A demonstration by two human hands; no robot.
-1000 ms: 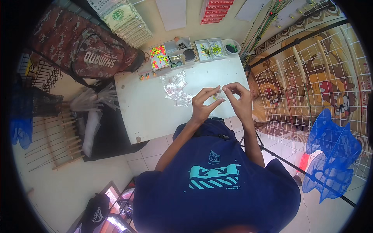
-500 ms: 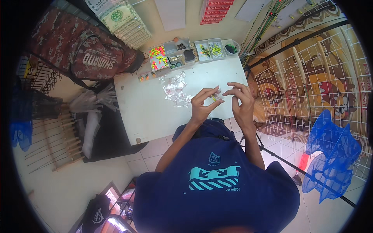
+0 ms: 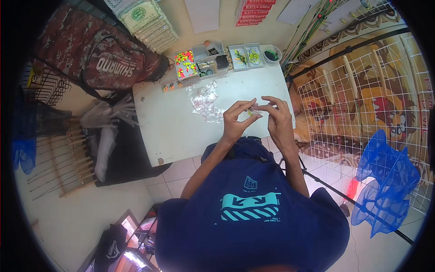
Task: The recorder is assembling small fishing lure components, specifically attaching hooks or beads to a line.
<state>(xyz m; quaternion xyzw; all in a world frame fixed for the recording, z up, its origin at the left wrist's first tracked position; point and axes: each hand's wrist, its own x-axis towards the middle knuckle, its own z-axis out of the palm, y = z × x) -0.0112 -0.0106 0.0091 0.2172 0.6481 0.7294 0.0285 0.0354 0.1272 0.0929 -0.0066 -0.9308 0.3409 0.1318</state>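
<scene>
Over the front of the white table (image 3: pixel 163 131), my left hand (image 3: pixel 234 123) is closed on a small clear plastic bag (image 3: pixel 251 113). Something small and yellow-green shows inside the bag, too tiny to name. My right hand (image 3: pixel 279 120) meets it from the other side, fingertips drawn together at the bag's upper edge. Just left of my hands lies a loose spread of clear zip bags (image 3: pixel 205 102).
Along the table's back stand a box of bright red and yellow floats (image 3: pixel 186 63), a compartment tray with small items (image 3: pixel 207 63), twin trays of green pieces (image 3: pixel 247 56) and a round tub (image 3: pixel 272 54). A wire grid (image 3: pixel 353 109) rises at right; a camouflage bag (image 3: pixel 104 59) hangs left.
My right hand has shifted slightly left, and its fingertips now reach the bag's upper edge. The left hand keeps its hold in nearly the same place.
</scene>
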